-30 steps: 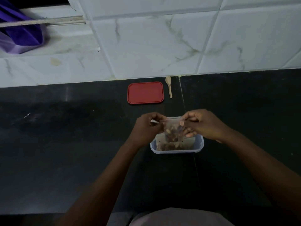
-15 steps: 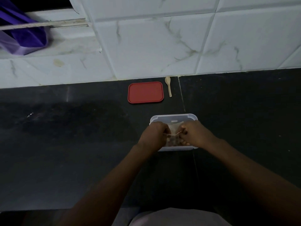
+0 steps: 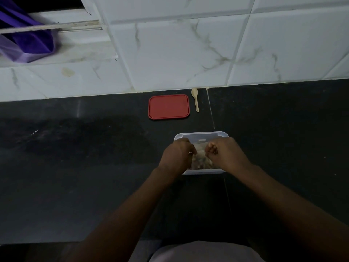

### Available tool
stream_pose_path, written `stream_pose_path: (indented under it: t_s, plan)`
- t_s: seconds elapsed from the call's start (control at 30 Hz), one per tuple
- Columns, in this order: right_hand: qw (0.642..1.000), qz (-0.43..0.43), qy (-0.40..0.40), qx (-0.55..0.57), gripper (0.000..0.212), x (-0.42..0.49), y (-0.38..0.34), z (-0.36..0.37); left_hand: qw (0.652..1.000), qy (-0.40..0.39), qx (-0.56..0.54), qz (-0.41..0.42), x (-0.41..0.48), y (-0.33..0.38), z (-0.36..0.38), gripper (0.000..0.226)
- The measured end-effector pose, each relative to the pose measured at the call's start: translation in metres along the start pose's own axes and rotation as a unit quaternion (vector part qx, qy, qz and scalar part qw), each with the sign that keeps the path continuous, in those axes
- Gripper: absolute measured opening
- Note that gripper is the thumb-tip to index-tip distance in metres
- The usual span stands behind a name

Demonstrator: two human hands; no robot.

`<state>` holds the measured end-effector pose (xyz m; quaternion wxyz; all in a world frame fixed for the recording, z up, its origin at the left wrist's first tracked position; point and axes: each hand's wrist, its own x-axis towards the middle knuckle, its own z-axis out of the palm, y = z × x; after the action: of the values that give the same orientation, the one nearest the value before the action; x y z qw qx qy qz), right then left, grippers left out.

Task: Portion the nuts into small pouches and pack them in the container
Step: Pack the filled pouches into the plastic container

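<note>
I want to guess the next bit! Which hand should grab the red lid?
Probably the left hand. The red lid lies beyond it, towards the left of the container, while the right hand sits further over, nearer the spoon. Both hands hold the pouch.

A dark stone counter (image 3: 75, 176) runs below a wall of white marbled tiles (image 3: 170, 53). At the top left, purple fabric (image 3: 28, 40), perhaps a bag or cloth, hangs over a pale ledge (image 3: 56, 28). The dim light hides its shape.
</note>
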<state>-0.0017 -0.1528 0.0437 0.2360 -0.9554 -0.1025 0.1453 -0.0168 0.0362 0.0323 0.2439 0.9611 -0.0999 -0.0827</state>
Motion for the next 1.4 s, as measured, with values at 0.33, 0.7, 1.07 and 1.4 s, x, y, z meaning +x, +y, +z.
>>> stream_pose_path:
  t_s: [0.33,0.7,1.07,1.4]
  plan:
    - [0.991,-0.011,0.05,0.121,0.005,0.018,-0.001,-0.027,0.983,0.122,-0.136,-0.005,0.017,-0.012,-0.018,0.013]
    - [0.96,0.073,0.037,0.268,0.024,0.122,-0.013,-0.034,0.953,0.149,-0.199,-0.171,0.08,-0.069,-0.053,0.02]
    - [0.937,0.137,-0.042,0.317,0.071,0.213,-0.016,-0.006,0.945,0.085,-0.141,-0.283,0.148,-0.124,-0.064,0.066]
    - [0.911,0.183,-0.072,0.362,0.08,0.242,-0.019,0.006,0.889,0.117,-0.273,-0.348,0.164,-0.144,-0.055,0.059]
